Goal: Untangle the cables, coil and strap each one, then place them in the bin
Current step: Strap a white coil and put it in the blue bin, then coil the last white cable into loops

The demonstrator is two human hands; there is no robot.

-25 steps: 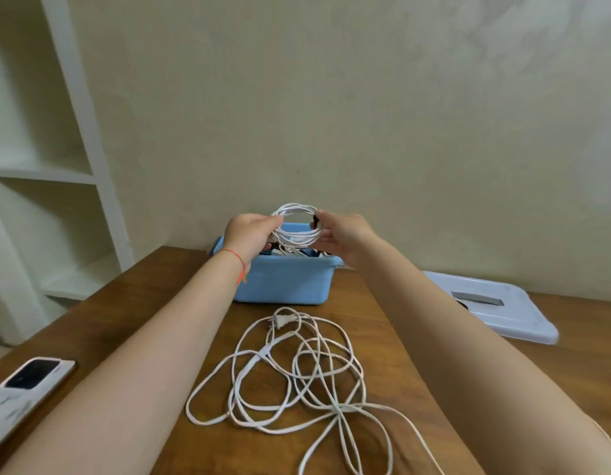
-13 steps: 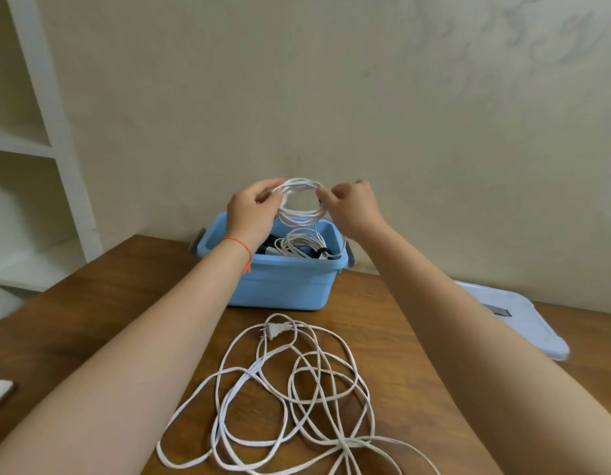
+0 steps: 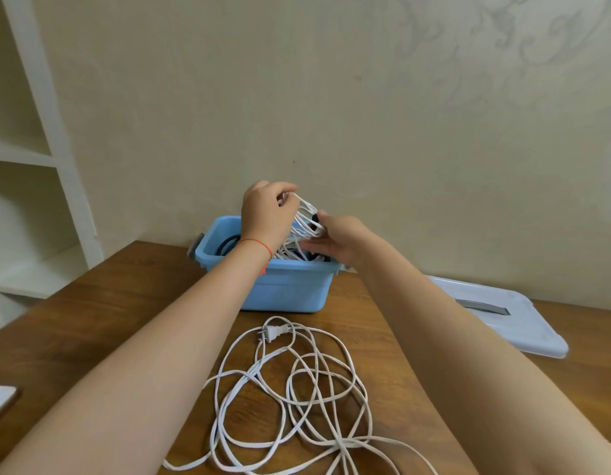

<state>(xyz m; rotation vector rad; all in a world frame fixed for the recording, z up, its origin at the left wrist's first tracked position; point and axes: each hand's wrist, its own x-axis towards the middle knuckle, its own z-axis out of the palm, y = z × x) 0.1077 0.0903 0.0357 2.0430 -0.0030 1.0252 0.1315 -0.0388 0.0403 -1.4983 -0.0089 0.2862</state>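
Over the blue bin (image 3: pixel 283 289) at the back of the tabletop (image 3: pixel 91 323), we should lower the white coil (image 3: pixel 305 219) flat so its loops stay together. Our left hand (image 3: pixel 263 214) pinches its upper loops, our right hand (image 3: pixel 338 240) curls around its strapped side; a tangled cable (image 3: pixel 297 389) waits near us.

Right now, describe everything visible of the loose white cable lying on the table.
The loose white cable is a long, thin cord that looks plastic-sheathed, lying in an uncoiled tangle of overlapping loops on the wooden table, in front of the blue bin. Its two-pin plug lies at the far end, nearest the bin. No strap shows on it. Neither hand touches it; its near loops run out of frame.
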